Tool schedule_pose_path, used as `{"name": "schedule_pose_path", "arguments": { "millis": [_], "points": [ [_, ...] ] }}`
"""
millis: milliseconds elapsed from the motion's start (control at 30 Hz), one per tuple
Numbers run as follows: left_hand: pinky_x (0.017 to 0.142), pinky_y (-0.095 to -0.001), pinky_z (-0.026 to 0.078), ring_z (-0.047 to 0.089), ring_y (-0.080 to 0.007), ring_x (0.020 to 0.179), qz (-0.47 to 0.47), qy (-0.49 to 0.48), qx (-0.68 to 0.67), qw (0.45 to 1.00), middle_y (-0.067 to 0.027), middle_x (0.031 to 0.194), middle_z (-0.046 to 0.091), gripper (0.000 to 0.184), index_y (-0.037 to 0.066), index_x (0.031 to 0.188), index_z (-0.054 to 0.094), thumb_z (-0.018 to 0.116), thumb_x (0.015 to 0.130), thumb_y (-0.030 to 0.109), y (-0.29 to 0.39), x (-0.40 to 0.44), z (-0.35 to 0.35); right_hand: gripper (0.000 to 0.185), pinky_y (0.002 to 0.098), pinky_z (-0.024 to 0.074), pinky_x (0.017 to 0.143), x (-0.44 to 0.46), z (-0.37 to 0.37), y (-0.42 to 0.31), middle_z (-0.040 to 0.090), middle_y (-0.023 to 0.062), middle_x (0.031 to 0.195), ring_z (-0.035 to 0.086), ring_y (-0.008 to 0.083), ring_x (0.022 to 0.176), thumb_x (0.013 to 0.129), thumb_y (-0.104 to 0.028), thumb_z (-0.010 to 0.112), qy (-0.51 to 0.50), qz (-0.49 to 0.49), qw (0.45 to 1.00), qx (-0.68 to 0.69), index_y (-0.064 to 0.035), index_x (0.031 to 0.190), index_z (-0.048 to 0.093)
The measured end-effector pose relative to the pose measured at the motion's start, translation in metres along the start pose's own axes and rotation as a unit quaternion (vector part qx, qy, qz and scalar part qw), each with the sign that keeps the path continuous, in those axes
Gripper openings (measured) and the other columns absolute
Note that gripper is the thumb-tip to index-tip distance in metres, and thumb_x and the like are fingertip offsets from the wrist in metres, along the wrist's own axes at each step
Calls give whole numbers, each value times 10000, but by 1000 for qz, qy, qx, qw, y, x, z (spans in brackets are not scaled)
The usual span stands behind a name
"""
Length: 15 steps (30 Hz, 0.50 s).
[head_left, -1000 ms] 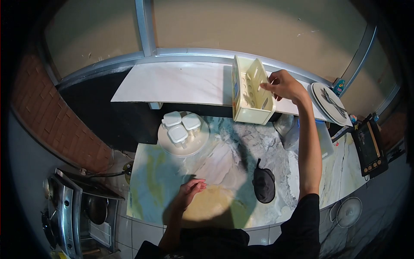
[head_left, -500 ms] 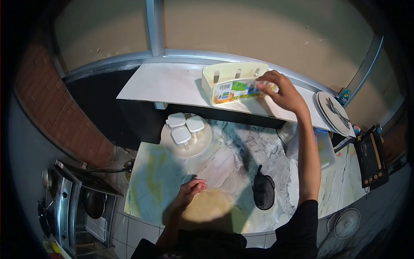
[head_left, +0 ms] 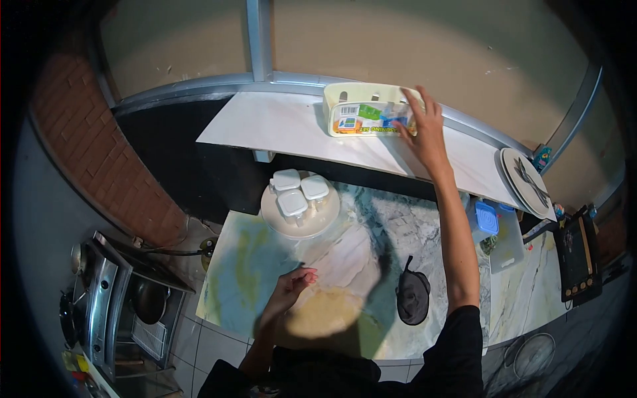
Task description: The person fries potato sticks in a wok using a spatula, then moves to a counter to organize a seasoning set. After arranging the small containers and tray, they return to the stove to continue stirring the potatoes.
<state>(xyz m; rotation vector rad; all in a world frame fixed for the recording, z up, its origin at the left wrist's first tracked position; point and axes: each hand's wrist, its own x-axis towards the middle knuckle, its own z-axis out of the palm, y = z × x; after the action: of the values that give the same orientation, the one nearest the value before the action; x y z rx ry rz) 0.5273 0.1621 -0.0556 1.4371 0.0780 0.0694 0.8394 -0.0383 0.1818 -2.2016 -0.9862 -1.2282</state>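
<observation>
A cream plastic basket (head_left: 327, 114) with a printed label on its front stands on the white shelf, against the back wall. My right hand (head_left: 426, 129) is at the basket's right end, its fingers stretched out and apart. The thumb lies in front of the label and the other fingers reach over the rim. Above the counter, my left hand (head_left: 292, 285) has its fingers curled together, with nothing visible in them. Beyond it, a round plate (head_left: 318, 229) carries three clear jars with white lids (head_left: 292, 202). A small black pouch (head_left: 413, 298) lies on the counter below my right forearm.
Plates (head_left: 511, 172) with cutlery rest at the right end of the shelf (head_left: 259, 123). Below stands a blue-lidded container (head_left: 486, 219). A black induction cooker (head_left: 578, 255) is at far right, and a stove (head_left: 99, 298) with a dark pan (head_left: 148, 300) at left.
The basket has moved back toward the wall and now sits straighter along the shelf. My right hand's fingers have spread from their closer hold. My left hand has hardly changed.
</observation>
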Motion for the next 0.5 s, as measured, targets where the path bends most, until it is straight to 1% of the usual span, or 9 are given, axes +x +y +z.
{"name": "schedule_pose_path", "arguments": {
  "millis": [100,133,200,267,333,367,400,467,500],
  "points": [
    [866,-270,469,610,-131,950,43,23,69,996,-79,1046,651,249,-11,1188,594,544,970,98,-6,12,-15,478,533,362,989,7,13,16,549,156,1219,478,394,1143,832,-277,706,-29,-31,997,-61,-141,1261,545],
    [866,-270,469,610,-131,950,38,25,69,997,-79,1046,651,249,-11,1188,594,544,970,98,-5,14,-18,478,533,362,989,3,20,18,549,156,1219,478,394,1143,832,-277,706,-33,-29,997,-58,-141,1261,545],
    [848,-274,469,603,-133,956,6,69,121,990,-60,1040,659,236,27,1186,607,536,976,106,0,27,-25,424,516,361,973,4,28,18,578,143,1130,516,359,1083,840,-253,690,-104,17,993,-59,-114,1222,569],
    [827,-296,483,592,-153,999,2,82,135,987,-62,1083,639,233,56,1184,612,550,962,96,4,36,-31,397,510,366,958,2,28,11,579,137,1104,523,344,1058,841,-231,684,-105,27,992,-58,-105,1203,578],
    [824,-330,491,574,-197,1065,126,140,192,963,-91,1145,600,255,54,1179,609,593,926,83,0,45,-38,370,504,370,943,0,22,-3,579,130,1078,530,328,1032,842,-209,677,-108,38,992,-57,-96,1183,586],
    [857,-366,486,543,-254,1115,133,161,237,949,-120,1186,551,319,58,1187,594,637,871,50,-2,52,-46,355,469,380,904,-1,20,-9,586,122,1051,537,309,1004,850,-182,668,-93,14,993,-75,-90,1183,590],
    [857,-366,486,543,-254,1115,128,162,236,950,-120,1186,551,319,58,1187,594,637,871,50,1,58,-49,341,434,391,865,-2,18,-13,593,113,1024,544,289,975,857,-155,659,-79,-12,993,-93,-83,1184,593],
    [902,-389,468,499,-299,1158,175,215,313,908,-134,1210,520,430,68,1246,544,670,836,51,10,72,-58,324,426,393,863,-4,14,-16,596,116,1018,547,290,970,859,-139,653,-76,-10,994,-78,-79,1172,594],
    [902,-389,468,499,-299,1158,171,217,314,908,-134,1210,520,430,68,1246,544,670,836,51,12,80,-61,307,419,396,860,-4,12,-18,600,118,1011,550,290,966,861,-122,647,-68,-10,995,-66,-75,1159,594]
  ]
}}
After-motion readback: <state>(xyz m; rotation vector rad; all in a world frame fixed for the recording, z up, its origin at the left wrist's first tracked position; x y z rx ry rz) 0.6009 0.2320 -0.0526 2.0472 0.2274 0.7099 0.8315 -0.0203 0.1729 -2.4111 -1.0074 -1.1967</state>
